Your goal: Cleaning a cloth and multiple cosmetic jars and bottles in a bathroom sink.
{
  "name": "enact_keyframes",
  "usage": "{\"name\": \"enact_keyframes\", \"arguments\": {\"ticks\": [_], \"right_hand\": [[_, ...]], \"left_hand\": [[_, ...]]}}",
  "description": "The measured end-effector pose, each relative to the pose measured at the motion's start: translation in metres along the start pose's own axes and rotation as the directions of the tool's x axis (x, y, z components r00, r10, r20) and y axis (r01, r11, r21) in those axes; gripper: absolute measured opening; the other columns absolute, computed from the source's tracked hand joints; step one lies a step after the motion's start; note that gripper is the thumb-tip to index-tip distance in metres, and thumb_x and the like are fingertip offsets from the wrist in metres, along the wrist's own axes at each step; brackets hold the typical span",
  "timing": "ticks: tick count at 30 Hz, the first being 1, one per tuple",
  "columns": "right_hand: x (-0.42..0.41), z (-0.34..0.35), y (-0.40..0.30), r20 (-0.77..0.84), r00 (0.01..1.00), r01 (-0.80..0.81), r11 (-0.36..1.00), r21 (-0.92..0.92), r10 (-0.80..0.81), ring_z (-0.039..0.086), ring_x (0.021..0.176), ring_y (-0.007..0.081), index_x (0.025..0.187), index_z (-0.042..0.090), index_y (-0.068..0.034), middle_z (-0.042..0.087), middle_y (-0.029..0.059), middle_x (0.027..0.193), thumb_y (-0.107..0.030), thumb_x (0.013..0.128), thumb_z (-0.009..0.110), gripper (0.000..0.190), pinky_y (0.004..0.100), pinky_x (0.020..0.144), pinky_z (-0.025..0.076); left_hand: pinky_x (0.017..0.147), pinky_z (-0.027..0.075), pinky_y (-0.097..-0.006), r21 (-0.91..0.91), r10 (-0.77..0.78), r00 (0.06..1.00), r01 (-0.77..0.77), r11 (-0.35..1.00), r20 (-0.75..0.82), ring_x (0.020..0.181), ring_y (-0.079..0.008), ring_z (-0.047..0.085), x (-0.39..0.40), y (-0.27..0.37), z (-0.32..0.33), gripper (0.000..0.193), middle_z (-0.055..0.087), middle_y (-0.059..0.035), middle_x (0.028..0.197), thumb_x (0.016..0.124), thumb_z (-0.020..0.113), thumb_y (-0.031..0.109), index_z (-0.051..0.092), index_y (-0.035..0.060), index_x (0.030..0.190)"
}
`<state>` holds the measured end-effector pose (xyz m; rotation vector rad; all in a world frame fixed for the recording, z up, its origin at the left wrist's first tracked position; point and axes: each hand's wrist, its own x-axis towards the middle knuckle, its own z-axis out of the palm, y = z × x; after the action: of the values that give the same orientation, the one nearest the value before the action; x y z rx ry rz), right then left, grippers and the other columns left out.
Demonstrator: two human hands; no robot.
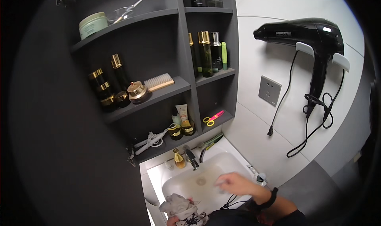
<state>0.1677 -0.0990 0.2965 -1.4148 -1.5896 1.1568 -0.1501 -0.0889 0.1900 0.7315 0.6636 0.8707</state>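
My left hand (172, 221), mostly hidden at the bottom edge, grips a crumpled grey cloth (178, 206) at the near left side of the white washbasin (171, 181). Dark cord or print shows on the lower part of the cloth. Over the right side of the basin is my right hand (235, 183), blurred, with its fingers curled; whether anything is in them is unclear. A black band (270, 199) circles that wrist. Cloudy water (205, 178) covers the basin's bottom, and the drain (201, 181) shows through it. The chrome faucet (190, 157) stands at the back.
A gold perfume bottle (179, 159) stands left of the faucet. Above is an open grey cabinet (184, 83) with cosmetics, a wooden brush (159, 82), scissors (213, 119) and a corded hair iron (153, 140). A black hair dryer (300, 32) hangs by a wall socket (269, 90).
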Motion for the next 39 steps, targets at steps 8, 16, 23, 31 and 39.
{"name": "enact_keyframes", "arguments": {"ticks": [8, 16, 23, 31, 39], "right_hand": [[0.071, 0.042, -0.045, 0.692, 0.703, 0.258, 0.965, -0.035, -0.163, 0.064, 0.085, 0.0229, 0.131, 0.058, -0.004, 0.068, 0.0140, 0.101, -0.019, 0.091, 0.059, 0.042, 0.0348, 0.079, 0.051], [0.207, -0.049, -0.218, -0.332, 0.557, 0.514, 0.629, -0.583, -0.762, 0.061, 0.115, 0.0393, 0.139, 0.048, -0.005, 0.062, 0.0228, 0.124, -0.028, 0.081, 0.078, 0.069, 0.0453, 0.097, 0.051], [0.260, -0.011, -0.270, -0.292, 0.737, 0.292, 0.677, -0.676, -0.610, 0.062, 0.115, 0.0390, 0.140, 0.043, 0.001, 0.061, 0.0265, 0.125, -0.041, 0.075, 0.084, 0.087, 0.0453, 0.097, 0.051], [0.250, -0.030, -0.231, -0.420, 0.456, 0.495, 0.616, -0.613, -0.785, 0.062, 0.111, 0.0403, 0.138, 0.045, 0.003, 0.060, 0.0230, 0.121, -0.027, 0.070, 0.084, 0.084, 0.0444, 0.094, 0.052], [0.134, -0.038, -0.146, -0.471, 0.668, 0.663, 0.748, 0.027, -0.575, 0.062, 0.117, 0.0209, 0.138, 0.046, 0.011, 0.062, 0.0179, 0.128, -0.015, 0.081, 0.081, 0.072, 0.0325, 0.099, 0.051]], "left_hand": [[0.103, 0.049, -0.0398, 0.052, -0.007, 0.995, 0.012, 0.999, -0.100, 0.122, -0.0297, 0.059, -0.009, 0.010, 0.010, 0.058, 0.061, -0.0172, 0.133, 0.089, 0.067, 0.019, 0.050, -0.0023, 0.140], [0.103, 0.050, -0.0411, 0.021, 0.043, 0.982, -0.040, 0.999, -0.186, 0.121, -0.0306, 0.061, -0.017, 0.021, 0.008, 0.060, 0.062, -0.0176, 0.131, 0.088, 0.068, 0.021, 0.050, -0.0028, 0.140], [0.102, 0.050, -0.0423, -0.049, 0.103, 0.939, -0.125, 0.991, -0.327, 0.119, -0.0314, 0.062, -0.050, 0.027, 0.000, 0.061, 0.063, -0.0179, 0.130, 0.087, 0.069, 0.023, 0.050, -0.0032, 0.139], [0.102, 0.051, -0.0436, -0.140, 0.101, 0.936, -0.156, 0.978, -0.337, 0.117, -0.0322, 0.064, -0.048, 0.015, -0.007, 0.063, 0.064, -0.0182, 0.128, 0.086, 0.069, 0.025, 0.050, -0.0037, 0.139], [0.102, 0.052, -0.0469, -0.190, 0.212, 0.950, -0.258, 0.947, -0.230, 0.115, -0.0340, 0.064, -0.034, -0.009, -0.029, 0.068, 0.064, -0.0183, 0.128, 0.088, 0.066, 0.040, 0.050, -0.0023, 0.138]]}}
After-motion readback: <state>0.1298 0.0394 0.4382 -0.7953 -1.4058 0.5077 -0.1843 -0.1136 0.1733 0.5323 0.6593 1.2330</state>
